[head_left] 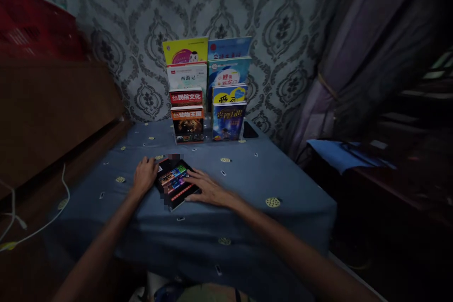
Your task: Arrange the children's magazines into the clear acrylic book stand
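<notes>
Blue tablecloth: 8 books racked, 1 dark book flat, unracked, between left hand and right hand, fingers spread, touching, ungripped.

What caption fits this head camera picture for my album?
Both hands, left hand and right hand, rest on a dark book before tiered books.

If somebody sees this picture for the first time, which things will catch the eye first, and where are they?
The eye goes first to the tiered display of colourful books standing at the back of the table, against the patterned wallpaper. Next comes the dark book lying flat on the blue tablecloth near the front, with the left hand at its left edge and the right hand resting on its right edge.
</notes>
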`<state>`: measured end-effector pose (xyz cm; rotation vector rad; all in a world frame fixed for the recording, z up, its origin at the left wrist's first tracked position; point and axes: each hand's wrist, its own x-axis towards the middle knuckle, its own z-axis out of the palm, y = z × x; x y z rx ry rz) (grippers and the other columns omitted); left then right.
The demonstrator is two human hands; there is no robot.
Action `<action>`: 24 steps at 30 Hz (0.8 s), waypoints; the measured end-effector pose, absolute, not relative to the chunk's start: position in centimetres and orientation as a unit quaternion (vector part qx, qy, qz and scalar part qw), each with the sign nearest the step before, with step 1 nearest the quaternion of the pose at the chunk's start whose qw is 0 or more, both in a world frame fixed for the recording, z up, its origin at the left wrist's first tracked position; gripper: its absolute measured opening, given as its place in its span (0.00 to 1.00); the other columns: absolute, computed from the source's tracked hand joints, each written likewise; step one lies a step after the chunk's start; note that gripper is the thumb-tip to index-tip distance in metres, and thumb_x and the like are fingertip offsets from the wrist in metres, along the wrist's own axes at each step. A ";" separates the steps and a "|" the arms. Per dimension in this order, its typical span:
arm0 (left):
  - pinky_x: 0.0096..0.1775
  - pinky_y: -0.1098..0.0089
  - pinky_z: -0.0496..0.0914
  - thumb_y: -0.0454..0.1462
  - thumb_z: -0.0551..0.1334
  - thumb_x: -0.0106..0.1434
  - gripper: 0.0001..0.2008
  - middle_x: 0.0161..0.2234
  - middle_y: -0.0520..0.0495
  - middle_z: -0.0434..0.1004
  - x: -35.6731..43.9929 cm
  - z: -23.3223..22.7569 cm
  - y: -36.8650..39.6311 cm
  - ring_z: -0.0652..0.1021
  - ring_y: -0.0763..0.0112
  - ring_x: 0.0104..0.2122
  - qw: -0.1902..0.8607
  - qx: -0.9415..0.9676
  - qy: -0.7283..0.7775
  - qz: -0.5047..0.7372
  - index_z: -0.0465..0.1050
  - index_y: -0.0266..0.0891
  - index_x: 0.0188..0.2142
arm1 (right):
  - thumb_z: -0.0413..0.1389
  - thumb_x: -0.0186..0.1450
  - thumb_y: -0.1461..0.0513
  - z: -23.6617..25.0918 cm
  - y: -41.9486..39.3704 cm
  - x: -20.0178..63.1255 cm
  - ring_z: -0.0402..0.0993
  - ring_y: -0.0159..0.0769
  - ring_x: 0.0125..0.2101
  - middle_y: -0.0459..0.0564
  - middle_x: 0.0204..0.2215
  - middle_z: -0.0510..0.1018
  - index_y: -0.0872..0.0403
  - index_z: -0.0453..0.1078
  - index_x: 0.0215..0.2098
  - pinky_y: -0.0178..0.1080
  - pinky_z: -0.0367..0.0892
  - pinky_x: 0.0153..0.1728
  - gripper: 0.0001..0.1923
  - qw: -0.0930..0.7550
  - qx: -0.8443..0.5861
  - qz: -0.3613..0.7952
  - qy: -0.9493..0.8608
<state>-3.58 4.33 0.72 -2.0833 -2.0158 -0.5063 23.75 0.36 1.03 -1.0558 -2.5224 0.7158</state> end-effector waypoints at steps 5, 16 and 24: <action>0.48 0.61 0.71 0.37 0.53 0.69 0.13 0.43 0.41 0.74 -3.5 -0.3 3.7 0.76 0.59 0.43 0.077 -0.743 -0.626 -0.226 0.73 0.38 0.47 | 0.60 0.65 0.47 1.1 -1.4 23.7 0.45 0.52 0.71 0.64 0.69 0.56 0.56 0.61 0.67 0.55 0.50 0.68 0.39 0.170 -0.397 0.220 -0.875; 0.50 0.61 0.73 0.31 0.55 0.63 0.12 0.41 0.45 0.76 -1.0 -1.4 3.3 0.77 0.63 0.43 -0.024 -0.810 -0.498 -0.310 0.73 0.39 0.44 | 0.62 0.65 0.49 -2.2 -2.6 26.4 0.59 0.55 0.66 0.65 0.64 0.67 0.56 0.68 0.62 0.59 0.60 0.63 0.32 0.237 -0.426 0.095 -0.868; 0.57 0.63 0.69 0.28 0.55 0.63 0.16 0.50 0.43 0.74 9.2 -1.8 7.6 0.75 0.65 0.52 -0.101 -0.866 -0.394 -0.291 0.72 0.39 0.49 | 0.58 0.66 0.47 -2.1 -3.3 32.3 0.65 0.57 0.62 0.62 0.61 0.72 0.55 0.72 0.59 0.60 0.63 0.61 0.29 0.222 -0.538 0.008 -0.813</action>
